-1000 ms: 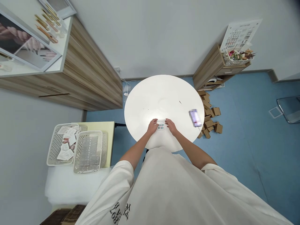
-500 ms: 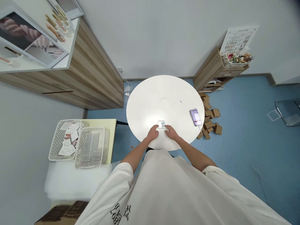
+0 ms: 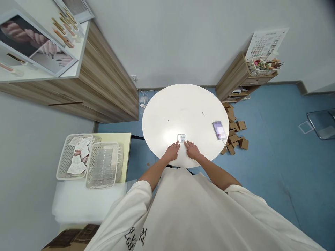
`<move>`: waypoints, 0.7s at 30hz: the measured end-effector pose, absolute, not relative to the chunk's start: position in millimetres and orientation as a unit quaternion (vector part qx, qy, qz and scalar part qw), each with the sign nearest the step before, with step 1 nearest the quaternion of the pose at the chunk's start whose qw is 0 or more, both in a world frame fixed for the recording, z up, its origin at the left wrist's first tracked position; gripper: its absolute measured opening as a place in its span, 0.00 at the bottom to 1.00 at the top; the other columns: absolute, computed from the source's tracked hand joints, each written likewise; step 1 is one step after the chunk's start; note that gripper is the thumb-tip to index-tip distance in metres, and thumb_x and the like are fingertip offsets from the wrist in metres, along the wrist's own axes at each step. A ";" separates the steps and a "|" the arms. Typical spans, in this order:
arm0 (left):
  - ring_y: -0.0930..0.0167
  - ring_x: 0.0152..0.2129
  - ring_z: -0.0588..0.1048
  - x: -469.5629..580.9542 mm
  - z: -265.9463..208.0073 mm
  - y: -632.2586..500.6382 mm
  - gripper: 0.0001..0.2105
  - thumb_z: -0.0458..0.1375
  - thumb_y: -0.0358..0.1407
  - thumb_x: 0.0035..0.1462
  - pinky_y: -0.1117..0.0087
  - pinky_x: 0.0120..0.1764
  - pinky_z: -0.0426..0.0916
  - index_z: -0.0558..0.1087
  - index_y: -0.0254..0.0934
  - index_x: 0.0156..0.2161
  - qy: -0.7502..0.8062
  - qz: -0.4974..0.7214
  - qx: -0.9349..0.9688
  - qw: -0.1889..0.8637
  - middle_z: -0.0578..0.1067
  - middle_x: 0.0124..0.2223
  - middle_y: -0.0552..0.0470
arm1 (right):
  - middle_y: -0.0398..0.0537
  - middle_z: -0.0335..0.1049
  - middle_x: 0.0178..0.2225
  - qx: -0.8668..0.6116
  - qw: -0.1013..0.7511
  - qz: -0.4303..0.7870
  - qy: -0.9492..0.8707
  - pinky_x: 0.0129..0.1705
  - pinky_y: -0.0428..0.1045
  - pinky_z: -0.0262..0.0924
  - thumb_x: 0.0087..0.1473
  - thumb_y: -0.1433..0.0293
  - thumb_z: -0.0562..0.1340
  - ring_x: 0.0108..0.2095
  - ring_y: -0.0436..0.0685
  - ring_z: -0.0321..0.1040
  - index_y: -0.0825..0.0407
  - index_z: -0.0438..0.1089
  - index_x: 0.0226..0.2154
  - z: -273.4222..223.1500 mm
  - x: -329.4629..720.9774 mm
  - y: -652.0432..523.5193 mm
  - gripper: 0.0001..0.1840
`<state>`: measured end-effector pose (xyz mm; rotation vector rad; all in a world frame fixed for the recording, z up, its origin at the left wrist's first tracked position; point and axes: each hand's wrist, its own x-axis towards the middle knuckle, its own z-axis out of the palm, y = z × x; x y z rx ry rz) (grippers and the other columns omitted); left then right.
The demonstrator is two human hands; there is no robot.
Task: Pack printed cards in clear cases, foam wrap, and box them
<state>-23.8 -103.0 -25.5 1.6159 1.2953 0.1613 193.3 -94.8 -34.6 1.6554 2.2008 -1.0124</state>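
A small clear, flat case (image 3: 181, 138) with pale green bits showing inside lies near the front edge of the white round table (image 3: 180, 104). My left hand (image 3: 172, 151) rests palm down at its near left corner, fingers stretched out and the tips at or very close to the case. On the other side, my right hand (image 3: 192, 150) lies in the same way, its index fingertip at the near right corner. Neither hand is wrapped round anything. Whether the fingertips press on the case cannot be made out.
A blurred-out purple device (image 3: 219, 130) with a white cable lies at the table's right. Small brown cartons (image 3: 234, 137) litter the floor beyond. Left of me, a basket of clear cases (image 3: 102, 167) and a basket of cards (image 3: 75, 157) stand on a yellowish side table (image 3: 127, 139).
My fingers have gone from closed at the case's sides to stretched out at its near corners. The green bits inside now look more evenly arranged.
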 end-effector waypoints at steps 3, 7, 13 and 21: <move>0.53 0.68 0.49 -24.1 -23.7 -102.4 0.27 0.57 0.29 0.50 0.50 0.64 0.50 0.67 0.42 0.58 0.539 0.068 0.661 0.517 0.52 0.72 0.45 | 0.54 0.39 0.72 0.558 0.115 -0.346 0.746 0.62 0.63 0.49 0.58 0.71 0.54 0.69 0.69 0.41 0.50 0.41 0.72 -33.0 191.6 -93.1 0.42; 0.53 0.68 0.50 -26.3 -21.3 -101.4 0.27 0.57 0.30 0.51 0.51 0.64 0.53 0.67 0.42 0.58 0.540 0.072 0.654 0.524 0.52 0.72 0.44 | 0.55 0.38 0.72 0.558 0.138 -0.346 0.741 0.62 0.61 0.50 0.59 0.71 0.53 0.69 0.69 0.40 0.51 0.39 0.72 -29.8 188.7 -90.7 0.42; 0.54 0.69 0.46 -27.6 -18.6 -98.4 0.33 0.53 0.28 0.55 0.52 0.62 0.58 0.54 0.40 0.67 0.490 -0.104 0.757 0.419 0.36 0.74 0.48 | 0.55 0.35 0.73 0.555 0.184 -0.333 0.740 0.63 0.59 0.50 0.60 0.71 0.53 0.70 0.66 0.37 0.53 0.35 0.72 -24.1 182.3 -90.2 0.43; 0.56 0.65 0.57 -32.8 -17.0 -92.5 0.28 0.50 0.28 0.59 0.53 0.59 0.61 0.55 0.41 0.65 0.491 -0.121 0.790 0.348 0.41 0.74 0.45 | 0.56 0.37 0.72 0.539 0.189 -0.311 0.760 0.64 0.59 0.48 0.60 0.71 0.52 0.69 0.66 0.41 0.55 0.37 0.72 -20.2 164.9 -87.2 0.41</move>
